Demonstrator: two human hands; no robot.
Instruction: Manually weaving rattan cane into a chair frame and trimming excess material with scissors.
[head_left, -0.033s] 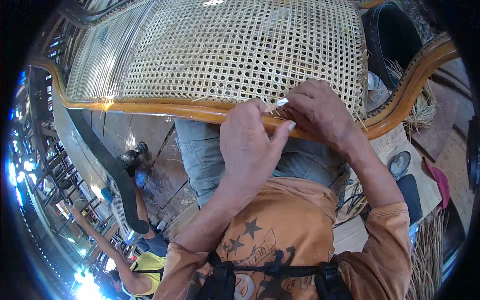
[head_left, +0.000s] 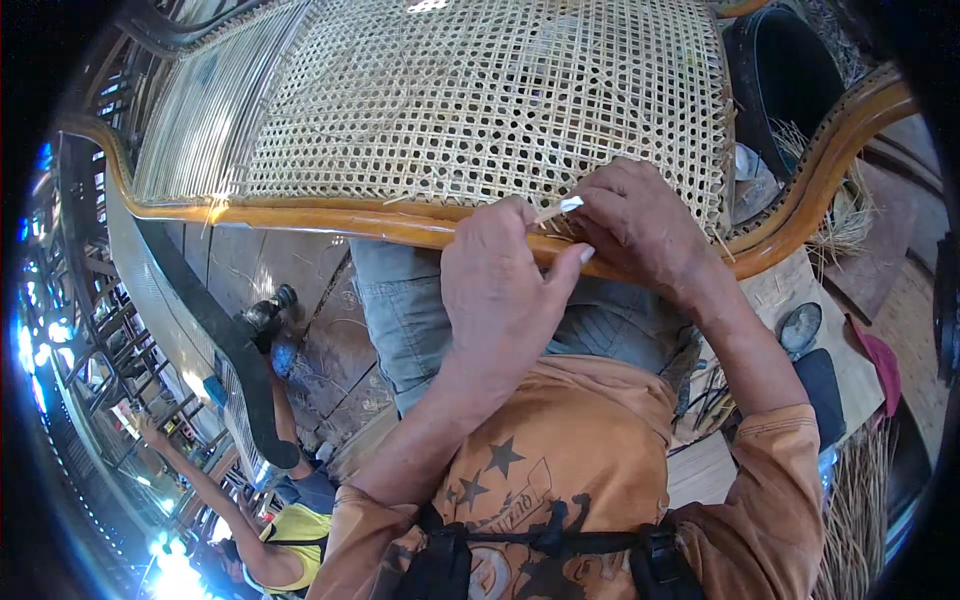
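Big woven cane panel just beyond the wooden rail, plank floor below it. Near side of the rail: orange shirt with dark star prints and some lettering. Left hand is at the rail, thumb spread; right hand bends over it, fingers curled. Pale strip sits between them above the rail, can't tell who's pinching it.

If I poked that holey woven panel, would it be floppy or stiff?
Probably springy rather than floppy: the woven panel spans the curved wooden frame. It's likely light for its size, being full of holes. Loose ends might snag, since some stick out at the edge.
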